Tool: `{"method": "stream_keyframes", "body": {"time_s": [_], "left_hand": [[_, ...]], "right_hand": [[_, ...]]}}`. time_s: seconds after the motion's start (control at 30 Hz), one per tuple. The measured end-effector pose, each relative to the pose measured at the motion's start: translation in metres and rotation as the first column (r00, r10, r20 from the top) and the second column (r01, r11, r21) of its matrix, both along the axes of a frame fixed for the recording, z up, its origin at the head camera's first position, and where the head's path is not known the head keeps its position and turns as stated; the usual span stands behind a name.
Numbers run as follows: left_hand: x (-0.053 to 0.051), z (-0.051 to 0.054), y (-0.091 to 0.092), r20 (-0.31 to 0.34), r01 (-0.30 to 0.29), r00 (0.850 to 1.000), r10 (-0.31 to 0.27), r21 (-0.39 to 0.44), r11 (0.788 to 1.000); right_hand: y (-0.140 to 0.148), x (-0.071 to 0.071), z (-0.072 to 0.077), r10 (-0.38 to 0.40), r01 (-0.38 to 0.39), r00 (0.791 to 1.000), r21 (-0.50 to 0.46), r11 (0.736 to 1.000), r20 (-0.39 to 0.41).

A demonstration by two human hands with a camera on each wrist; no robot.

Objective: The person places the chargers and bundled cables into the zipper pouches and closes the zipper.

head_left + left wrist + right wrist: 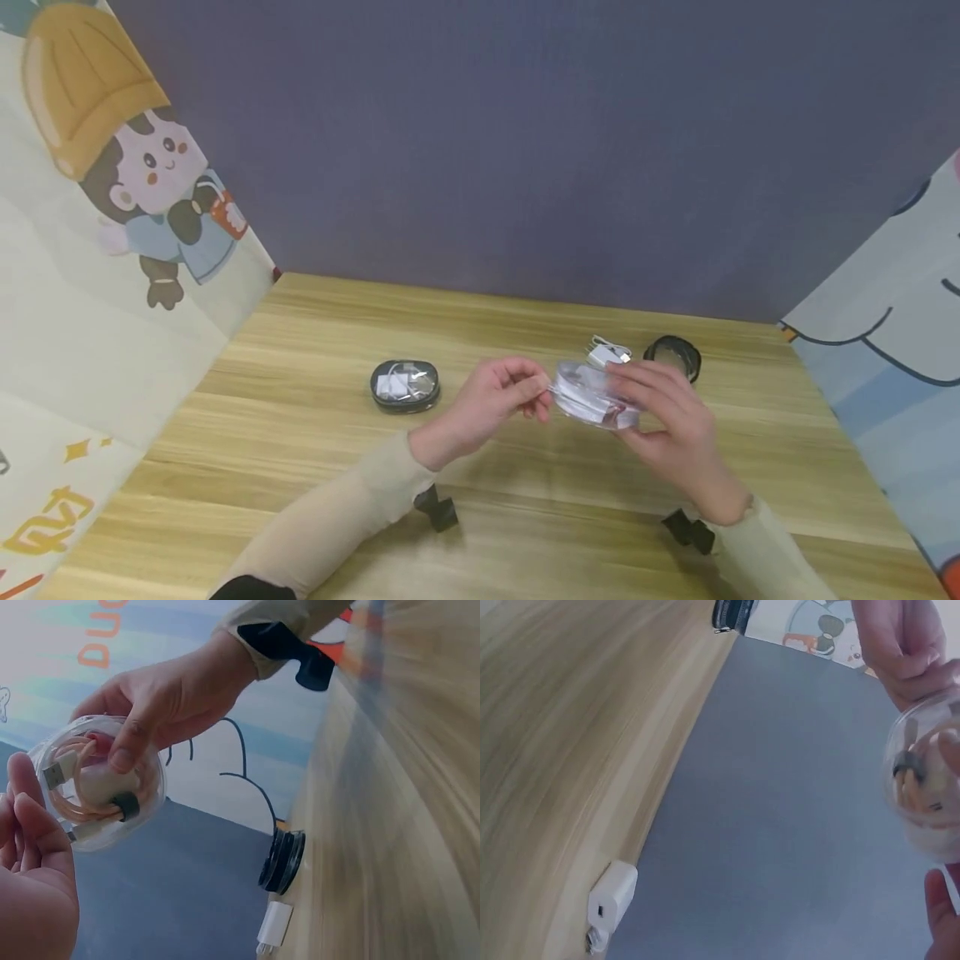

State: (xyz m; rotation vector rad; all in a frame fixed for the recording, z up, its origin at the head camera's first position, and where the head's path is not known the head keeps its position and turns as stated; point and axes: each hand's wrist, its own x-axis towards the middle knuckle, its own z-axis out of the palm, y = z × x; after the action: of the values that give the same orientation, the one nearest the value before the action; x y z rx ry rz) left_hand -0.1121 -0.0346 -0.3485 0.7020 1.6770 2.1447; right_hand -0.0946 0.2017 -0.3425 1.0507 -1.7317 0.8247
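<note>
Head view: right hand (678,429) gripping a clear, round cable case (581,396) above the wooden tabletop (262,400), between the hands, presumably to steady it against the left hand (483,408), whose thumb and fingers pinch its facing edge.

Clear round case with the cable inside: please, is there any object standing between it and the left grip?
Nothing visible: the left grip is right at the edge of the clear case; the right grip holds the other side. The white charger and dark round case lie beyond, out of the way.
</note>
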Motion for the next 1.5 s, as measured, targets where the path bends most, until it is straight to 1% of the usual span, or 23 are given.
{"method": "stream_keyframes", "body": {"time_s": [0.17,0.23,0.3,0.37,0.47,0.57,0.67,0.77,0.87,1.03,1.2,1.5], "left_hand": [[0.000,-0.003,-0.002,0.053,0.021,0.998,-0.027,0.115,0.993],[0.000,-0.005,-0.003,0.060,0.029,0.997,-0.037,0.138,0.990],[0.000,-0.005,-0.003,0.053,0.042,0.997,-0.050,0.140,0.989],[0.001,-0.005,-0.003,0.040,0.048,0.998,-0.053,0.123,0.991],[0.000,-0.005,-0.003,0.022,0.038,0.999,-0.040,0.094,0.995],[-0.001,-0.006,-0.003,-0.006,0.021,1.000,-0.021,0.049,0.999],[-0.001,-0.007,-0.003,-0.030,-0.001,1.000,0.001,0.011,1.000],[0.000,-0.008,-0.002,-0.027,-0.024,0.999,0.024,0.000,1.000],[0.000,-0.010,0.001,-0.013,-0.041,0.999,0.040,-0.005,0.999],[0.001,-0.009,0.005,-0.007,-0.067,0.998,0.067,-0.022,0.998],[0.004,-0.007,0.009,-0.029,-0.082,0.996,0.080,-0.051,0.995],[0.007,-0.005,0.015,-0.069,-0.108,0.993,0.100,-0.116,0.987]], "right_hand": [[0.002,0.002,0.002,0.025,-0.025,1.000,0.047,0.999,-0.008],[0.001,0.002,0.003,0.048,-0.047,0.999,0.023,0.999,-0.027],[-0.002,0.003,0.005,0.068,-0.069,0.997,-0.021,0.997,-0.048],[-0.005,0.004,0.008,0.089,-0.094,0.994,-0.061,0.994,-0.069],[-0.006,0.005,0.010,0.093,-0.099,0.992,-0.077,0.992,-0.083],[-0.006,0.004,0.010,0.055,-0.062,0.992,-0.064,0.996,-0.110],[-0.005,0.004,0.008,-0.013,0.007,0.991,-0.043,0.999,-0.131],[-0.003,0.005,0.006,-0.080,0.078,0.988,-0.018,0.997,-0.129],[-0.001,0.006,0.005,-0.123,0.123,0.984,-0.009,0.992,-0.125],[0.001,0.006,0.003,-0.166,0.167,0.978,-0.005,0.986,-0.126],[0.002,0.007,0.003,-0.197,0.203,0.972,0.034,0.979,-0.125],[0.000,0.007,0.000,-0.247,0.260,0.954,0.056,0.964,-0.171]]}}
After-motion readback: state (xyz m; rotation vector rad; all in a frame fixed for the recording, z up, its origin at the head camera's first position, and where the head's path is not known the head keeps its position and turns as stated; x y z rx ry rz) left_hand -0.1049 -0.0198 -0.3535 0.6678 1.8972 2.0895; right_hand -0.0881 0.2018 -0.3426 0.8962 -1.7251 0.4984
